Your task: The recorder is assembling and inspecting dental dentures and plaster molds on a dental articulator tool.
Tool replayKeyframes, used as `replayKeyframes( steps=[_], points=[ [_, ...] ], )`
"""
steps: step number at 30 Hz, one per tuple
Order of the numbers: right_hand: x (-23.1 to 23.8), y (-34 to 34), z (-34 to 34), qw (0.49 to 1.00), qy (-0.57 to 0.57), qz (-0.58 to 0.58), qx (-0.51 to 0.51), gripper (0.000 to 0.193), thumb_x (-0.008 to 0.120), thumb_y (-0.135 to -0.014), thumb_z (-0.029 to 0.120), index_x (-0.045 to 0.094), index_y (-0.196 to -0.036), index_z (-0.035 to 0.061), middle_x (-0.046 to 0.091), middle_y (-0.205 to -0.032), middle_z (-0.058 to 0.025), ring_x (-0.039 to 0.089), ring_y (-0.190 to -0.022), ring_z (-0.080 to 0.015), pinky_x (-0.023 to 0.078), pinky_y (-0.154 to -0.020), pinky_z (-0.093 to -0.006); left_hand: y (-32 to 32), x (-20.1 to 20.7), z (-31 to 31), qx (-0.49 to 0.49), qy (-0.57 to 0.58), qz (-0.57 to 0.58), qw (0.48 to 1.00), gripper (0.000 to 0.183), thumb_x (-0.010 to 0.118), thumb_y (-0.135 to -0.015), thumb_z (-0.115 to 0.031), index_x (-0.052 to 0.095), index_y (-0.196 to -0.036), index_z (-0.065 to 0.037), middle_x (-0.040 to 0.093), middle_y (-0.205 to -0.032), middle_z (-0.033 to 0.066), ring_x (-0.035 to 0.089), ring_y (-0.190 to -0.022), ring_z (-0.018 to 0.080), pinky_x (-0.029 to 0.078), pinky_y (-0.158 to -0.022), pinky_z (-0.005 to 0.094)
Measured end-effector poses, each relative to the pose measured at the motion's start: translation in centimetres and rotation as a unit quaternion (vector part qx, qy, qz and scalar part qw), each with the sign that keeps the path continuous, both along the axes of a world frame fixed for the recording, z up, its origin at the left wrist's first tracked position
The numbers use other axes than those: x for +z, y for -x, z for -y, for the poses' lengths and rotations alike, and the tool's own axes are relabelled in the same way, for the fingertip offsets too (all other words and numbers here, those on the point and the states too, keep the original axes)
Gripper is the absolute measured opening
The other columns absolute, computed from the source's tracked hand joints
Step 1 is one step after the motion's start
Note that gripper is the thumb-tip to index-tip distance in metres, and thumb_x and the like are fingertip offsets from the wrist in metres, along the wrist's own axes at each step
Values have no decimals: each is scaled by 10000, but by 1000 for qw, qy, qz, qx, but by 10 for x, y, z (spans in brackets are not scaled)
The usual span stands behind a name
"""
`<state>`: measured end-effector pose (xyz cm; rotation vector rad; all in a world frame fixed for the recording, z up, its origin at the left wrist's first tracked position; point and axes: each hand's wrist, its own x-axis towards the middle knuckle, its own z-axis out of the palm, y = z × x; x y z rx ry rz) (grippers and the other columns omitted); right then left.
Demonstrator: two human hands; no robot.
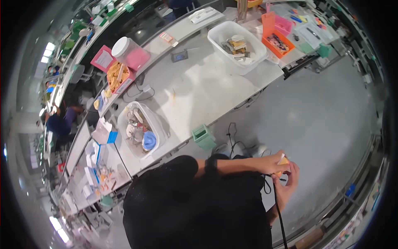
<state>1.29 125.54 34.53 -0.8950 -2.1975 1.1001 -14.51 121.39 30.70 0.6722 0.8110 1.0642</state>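
My left hand [271,164] and my right hand [289,183] meet at the right of my body, away from the table and above the floor. Between them is a small orange-yellow thing [284,161] with a whitish end; its kind is too small to tell. The left fingers curl round it. From below, my right thumb and fingers close on it, partly hidden behind the left hand. A black cord [277,203] hangs down just beside the right hand, and a black band [211,165] circles my left forearm.
The white worktable [186,95] bears a white tub of mixed pieces [238,27], another tub holding a blue roll [159,128], a pink box of tan pieces [132,74], a clear jar [137,62] and an orange box [286,52]. A green bin [204,143] stands at its edge; cables [234,141] lie below.
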Motion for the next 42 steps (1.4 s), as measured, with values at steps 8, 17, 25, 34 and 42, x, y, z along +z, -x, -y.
replayKeyframes(
  steps=[8, 17, 25, 34, 42],
  points=[
    [8, 8, -192, 994, -66, -19, 87, 591, 847, -682, 281, 636, -1151, -11, 595, -990, -129, 620, -852, -269, 509, -753, -342, 22, 41, -166, 27, -149, -87, 985, 347, 455, -1024, -315, 580, -859, -37, 556, -713, -8, 509, -661, 67, 410, -552, 256],
    [26, 50, -376, 982, 46, 29, 181, 622, 855, -644, 189, 644, -1217, 68, 634, -1005, -105, 655, -907, -261, 534, -805, -328, 33, 33, -309, 114, 48, 45, 991, 295, 487, -1030, -296, 533, -1164, -37, 576, -892, -1, 527, -806, 76, 446, -720, 228],
    [-12, 142, -535, 964, 150, 71, 210, 617, 844, -686, 191, 611, -1240, 49, 617, -1131, -139, 618, -1049, -284, 490, -914, -350, 108, -12, -447, 263, 95, 33, 960, 330, 534, -987, -213, 512, -1247, -11, 617, -987, 33, 577, -921, 105, 474, -810, 245],
    [3, 222, -673, 939, 136, 67, 308, 698, 868, -689, 262, 572, -1293, 74, 575, -1228, -121, 581, -1105, -288, 493, -902, -381, 168, -6, -561, 331, 176, 29, 926, 370, 526, -943, -182, 485, -1269, -12, 571, -1138, 77, 570, -1040, 147, 497, -865, 279],
    [-9, 246, -827, 927, 112, 43, 355, 679, 829, -684, 248, 564, -1285, 76, 563, -1201, -124, 572, -1102, -312, 496, -916, -382, 188, -7, -701, 335, 157, -69, 926, 396, 488, -927, -98, 436, -1306, 5, 561, -1146, 97, 576, -1020, 141, 498, -861, 270]
  ],
)
